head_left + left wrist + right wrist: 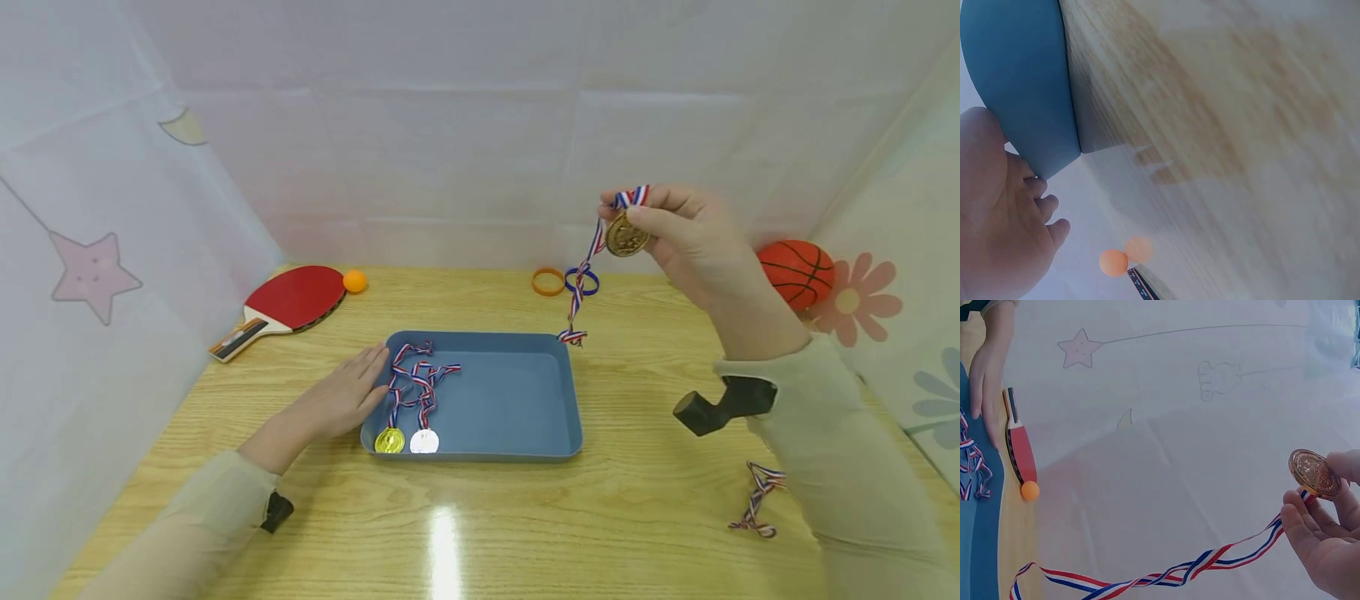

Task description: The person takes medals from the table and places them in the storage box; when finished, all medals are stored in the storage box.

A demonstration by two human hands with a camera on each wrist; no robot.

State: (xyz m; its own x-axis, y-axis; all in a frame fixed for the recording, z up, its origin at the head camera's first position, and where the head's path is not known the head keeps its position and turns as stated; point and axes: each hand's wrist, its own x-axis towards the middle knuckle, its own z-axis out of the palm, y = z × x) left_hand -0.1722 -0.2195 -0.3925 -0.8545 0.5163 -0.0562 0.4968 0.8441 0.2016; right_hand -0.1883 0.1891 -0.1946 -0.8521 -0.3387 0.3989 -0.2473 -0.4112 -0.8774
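Observation:
My right hand [693, 242] is raised above the back right of the table and pinches a bronze-coloured medal [626, 236] between thumb and fingers. Its red, white and blue ribbon [1210, 559] hangs down twisted, its lower end beside the tray's back right corner in the head view. My left hand [341, 398] rests against the left rim of the blue-grey tray [510, 404], fingers straight. Inside the tray's left side lie a gold medal [389, 441] and a silver medal [424, 442], side by side near the front wall, their ribbons [423, 383] spread crumpled behind them.
A red table tennis bat [300, 296] and an orange ball [355, 281] lie at the back left. Behind the tray are an orange ring [548, 282] and a blue ring [591, 282]. A small basketball [797, 273] sits back right; another striped ribbon [756, 500] lies by my right sleeve.

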